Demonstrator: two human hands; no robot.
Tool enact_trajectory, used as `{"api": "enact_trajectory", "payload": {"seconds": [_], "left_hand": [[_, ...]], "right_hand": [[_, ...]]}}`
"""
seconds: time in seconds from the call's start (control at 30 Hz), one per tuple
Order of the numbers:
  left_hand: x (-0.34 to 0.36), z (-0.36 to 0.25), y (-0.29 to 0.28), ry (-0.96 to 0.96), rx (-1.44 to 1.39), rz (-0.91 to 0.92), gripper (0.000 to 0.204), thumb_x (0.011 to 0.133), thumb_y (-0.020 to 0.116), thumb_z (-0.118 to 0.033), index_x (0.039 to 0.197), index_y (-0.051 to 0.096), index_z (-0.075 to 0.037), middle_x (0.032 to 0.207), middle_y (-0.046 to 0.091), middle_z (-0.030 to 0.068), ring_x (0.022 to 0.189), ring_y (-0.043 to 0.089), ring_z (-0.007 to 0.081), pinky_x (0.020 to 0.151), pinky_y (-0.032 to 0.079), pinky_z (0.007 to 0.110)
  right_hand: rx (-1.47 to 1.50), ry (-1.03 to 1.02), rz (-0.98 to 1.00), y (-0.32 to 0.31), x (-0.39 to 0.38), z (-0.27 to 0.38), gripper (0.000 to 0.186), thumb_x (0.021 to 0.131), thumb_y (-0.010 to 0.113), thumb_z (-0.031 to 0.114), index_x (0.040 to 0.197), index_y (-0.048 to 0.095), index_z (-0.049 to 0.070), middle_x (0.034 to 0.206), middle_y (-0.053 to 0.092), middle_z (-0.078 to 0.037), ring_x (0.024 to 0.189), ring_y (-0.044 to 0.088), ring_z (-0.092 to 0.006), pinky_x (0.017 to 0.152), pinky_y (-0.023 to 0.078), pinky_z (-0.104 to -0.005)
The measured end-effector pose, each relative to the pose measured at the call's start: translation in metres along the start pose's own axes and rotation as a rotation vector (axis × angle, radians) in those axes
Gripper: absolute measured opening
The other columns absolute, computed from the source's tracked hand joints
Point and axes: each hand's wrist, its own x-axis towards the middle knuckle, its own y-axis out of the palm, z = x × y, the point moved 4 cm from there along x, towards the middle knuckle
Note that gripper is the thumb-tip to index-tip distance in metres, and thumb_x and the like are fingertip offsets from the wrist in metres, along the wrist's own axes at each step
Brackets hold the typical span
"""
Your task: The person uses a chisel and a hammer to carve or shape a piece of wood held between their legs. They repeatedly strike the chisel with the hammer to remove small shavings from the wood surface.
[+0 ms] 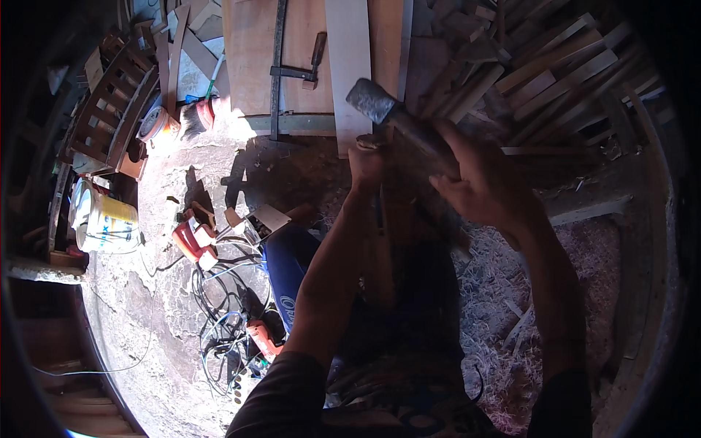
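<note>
White lettered bucket leftward; right fingers grip metal-headed tool, left fingers chisel-like tool.

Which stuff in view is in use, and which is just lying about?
Likely in use:
- hammer, in the right hand
- chisel-like tool, mostly hidden by the left hand
- wood piece between the legs

Apparently lying about:
- white-and-yellow bucket
- red power tools
- cables
- clamp
- wood pile

A woodworking workshop on my remote feed, heaped brown timber offcuts, pale curled wood shavings, a dark metal bar clamp, an orange-red power tool.
</note>
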Motion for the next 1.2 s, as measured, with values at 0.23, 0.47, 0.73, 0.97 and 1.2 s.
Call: {"api": "enact_trajectory", "payload": {"seconds": [0.23, 0.47, 0.73, 0.97, 1.2], "left_hand": [[-0.030, -0.029, 0.023, 0.240, 0.002, -0.029, 0.007, 0.081, 0.070, -0.007, 0.080, 0.071, -0.001, 0.079, 0.070, 0.0004, 0.075, 0.064, 0.0082, 0.066, 0.051, 0.027], [-0.091, -0.052, 0.015, 0.254, 0.011, 0.007, 0.014, 0.083, 0.068, -0.007, 0.095, 0.071, -0.003, 0.087, 0.071, 0.0000, 0.077, 0.065, 0.0102, 0.070, 0.053, 0.027], [0.014, 0.009, -0.009, -0.167, -0.102, 0.107, 0.018, 0.087, 0.070, -0.012, 0.101, 0.071, 0.000, 0.094, 0.072, 0.0036, 0.091, 0.065, 0.0104, 0.078, 0.052, 0.030], [-0.021, -0.011, 0.024, 0.244, -0.012, 0.057, 0.012, 0.086, 0.069, -0.009, 0.096, 0.071, -0.002, 0.088, 0.070, 0.0042, 0.078, 0.065, 0.0103, 0.064, 0.053, 0.027], [-0.151, -0.068, 0.011, 0.368, -0.015, 0.090, 0.021, 0.076, 0.075, -0.005, 0.096, 0.070, -0.001, 0.089, 0.072, 0.0043, 0.080, 0.066, 0.0097, 0.069, 0.054, 0.027]], "right_hand": [[-0.075, -0.508, -0.899, -0.099, 0.068, 0.039, 0.043, 0.092, 0.055, -0.002, 0.133, 0.045, 0.005, 0.079, 0.051, -0.007, 0.066, 0.050, -0.0136, 0.067, 0.048, -0.0328], [-0.320, 0.105, 0.244, 0.059, 0.001, -0.063, 0.048, 0.079, 0.066, 0.004, 0.125, 0.050, 0.003, 0.099, 0.067, -0.027, 0.093, 0.068, -0.0414, 0.083, 0.054, -0.0507], [-0.010, -0.226, -0.201, -0.027, 0.014, 0.022, 0.057, 0.085, 0.072, 0.015, 0.137, 0.048, 0.009, 0.073, 0.066, -0.011, 0.065, 0.067, -0.0179, 0.062, 0.052, -0.0349], [-0.065, -0.172, -0.696, -0.050, 0.069, 0.000, 0.041, 0.082, 0.068, 0.010, 0.120, 0.053, 0.006, 0.081, 0.070, -0.015, 0.070, 0.071, -0.0306, 0.059, 0.057, -0.0447], [-0.020, 0.196, 0.099, 0.061, -0.032, -0.082, 0.055, 0.081, 0.066, 0.009, 0.132, 0.046, 0.001, 0.099, 0.068, -0.027, 0.098, 0.067, -0.0435, 0.081, 0.054, -0.0494]]}}
